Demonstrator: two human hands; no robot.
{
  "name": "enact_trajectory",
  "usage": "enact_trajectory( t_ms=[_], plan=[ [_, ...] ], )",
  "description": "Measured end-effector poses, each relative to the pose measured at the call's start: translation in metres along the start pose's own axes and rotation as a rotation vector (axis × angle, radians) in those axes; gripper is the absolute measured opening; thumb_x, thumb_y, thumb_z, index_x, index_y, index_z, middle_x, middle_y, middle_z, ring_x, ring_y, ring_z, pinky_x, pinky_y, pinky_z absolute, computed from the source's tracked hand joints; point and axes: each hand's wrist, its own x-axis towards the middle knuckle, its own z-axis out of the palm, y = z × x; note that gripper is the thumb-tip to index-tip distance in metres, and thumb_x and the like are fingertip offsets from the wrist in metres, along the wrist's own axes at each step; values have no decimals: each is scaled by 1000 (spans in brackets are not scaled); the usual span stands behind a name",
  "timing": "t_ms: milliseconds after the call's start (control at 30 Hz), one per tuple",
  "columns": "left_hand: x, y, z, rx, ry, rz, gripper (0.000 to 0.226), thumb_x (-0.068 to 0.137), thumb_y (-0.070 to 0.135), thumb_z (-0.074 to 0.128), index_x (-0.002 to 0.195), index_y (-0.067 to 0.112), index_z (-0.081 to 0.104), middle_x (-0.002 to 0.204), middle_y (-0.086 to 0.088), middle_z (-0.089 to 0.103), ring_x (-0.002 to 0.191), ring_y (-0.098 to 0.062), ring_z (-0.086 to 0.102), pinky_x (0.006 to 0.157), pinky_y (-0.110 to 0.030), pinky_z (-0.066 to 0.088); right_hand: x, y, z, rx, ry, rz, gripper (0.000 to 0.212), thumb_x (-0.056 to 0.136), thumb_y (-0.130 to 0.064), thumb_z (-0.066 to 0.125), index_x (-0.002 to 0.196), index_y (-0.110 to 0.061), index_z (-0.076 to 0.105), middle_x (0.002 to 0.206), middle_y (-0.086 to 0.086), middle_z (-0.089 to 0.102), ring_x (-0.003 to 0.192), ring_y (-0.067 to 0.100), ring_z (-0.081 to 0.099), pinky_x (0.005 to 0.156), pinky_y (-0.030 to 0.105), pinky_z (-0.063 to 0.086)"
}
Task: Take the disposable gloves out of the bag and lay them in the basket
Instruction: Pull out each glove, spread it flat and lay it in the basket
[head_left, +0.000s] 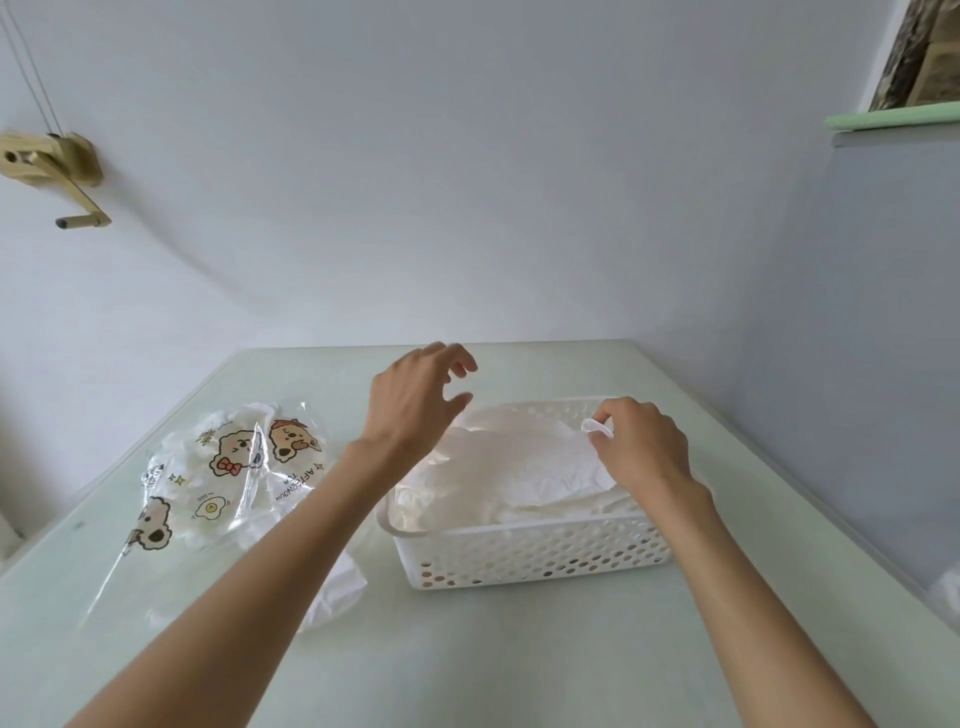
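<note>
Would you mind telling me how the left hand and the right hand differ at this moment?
The left hand hovers with loosely spread fingers and holds nothing; the right hand pinches the edge of a glove. The left hand is over the far left corner of the basket; the right hand is at its right side. Both are bare and above the basket.

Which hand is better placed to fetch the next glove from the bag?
Probably the left hand. It is open and free, on the bag's side. The right hand pinches a glove over the basket.
</note>
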Motion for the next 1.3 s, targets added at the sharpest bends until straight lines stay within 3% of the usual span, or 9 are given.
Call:
enact_trajectory(
  t_ms=[100, 300, 433, 567, 667, 733, 833, 1067, 1300],
  plan=[
    [-8, -3, -13, -110, -44, 181, 13, 86, 27, 68, 98, 33, 64, 92, 20, 58, 81, 1, 55, 66, -26, 49, 2, 3, 1, -8, 4, -12, 16, 94, -19, 56, 108, -18, 64, 106, 8, 68, 94, 30, 63, 70, 29, 42],
    [-26, -5, 4, -50, -777, 175, 37, 89, 47, 59, 120, 28, 54, 122, 5, 49, 98, -10, 53, 83, -25, 42, 6, 6, -8, 4, 73, -43, 42, 91, -28, 63, 129, -18, 51, 108, 8, 68, 101, 30, 62, 73, 30, 39],
    [-19, -4, -22, -191, -639, 85, 32, 84, 40, 69, 114, 32, 59, 116, 9, 51, 98, -9, 57, 86, -24, 43, 1, 10, -25, 135, 63, -21, 50, 87, -28, 68, 129, -17, 45, 117, 6, 59, 103, 30, 59, 80, 34, 42],
    [-7, 5, -43, -263, -480, 131, 16, 90, 24, 64, 102, 32, 69, 104, 15, 63, 92, -4, 63, 85, -24, 47, -10, -6, -36, 274, 104, -148, 22, 89, -17, 63, 108, -22, 54, 92, -3, 54, 91, 25, 58, 76, 30, 40],
    [-11, 19, -23, -205, -742, 199, 29, 98, 28, 51, 125, 29, 61, 128, 10, 59, 121, -10, 53, 101, -27, 40, -10, -23, -23, 109, -301, -263, 34, 92, -32, 59, 125, -30, 52, 122, 3, 54, 111, 24, 54, 90, 32, 42],
    [-17, 18, -8, -14, -884, 218, 51, 100, 44, 39, 147, 26, 33, 156, 3, 28, 143, -16, 24, 117, -34, 20, -3, -23, -11, -132, -630, -242, 65, 92, -48, 54, 148, -35, 24, 153, 8, 24, 135, 31, 37, 107, 41, 35],
    [-23, 7, 0, 149, -988, 181, 80, 94, 62, 30, 153, 24, -8, 160, 6, -12, 147, -12, -9, 118, -33, -2, 7, -12, 0, -282, -821, -230, 80, 92, -56, 48, 151, -39, -4, 161, 5, 1, 143, 31, 24, 114, 44, 27],
    [-28, 11, 14, 378, -1078, 57, 104, 86, 70, 42, 148, 18, -24, 155, 2, -31, 143, -15, -27, 120, -44, -5, 22, -7, 8, -395, -851, -191, 95, 82, -56, 64, 150, -43, -1, 160, 6, 11, 143, 32, 23, 114, 47, 27],
    [-26, 7, -52, 135, -933, -23, 90, 84, 70, 44, 154, 27, 8, 161, 9, 2, 148, -13, 2, 120, -41, 8, 9, -23, -37, -194, -630, -268, 82, 81, -33, 74, 147, -39, 26, 158, 0, 10, 146, 21, 7, 113, 41, 27]
  ],
)
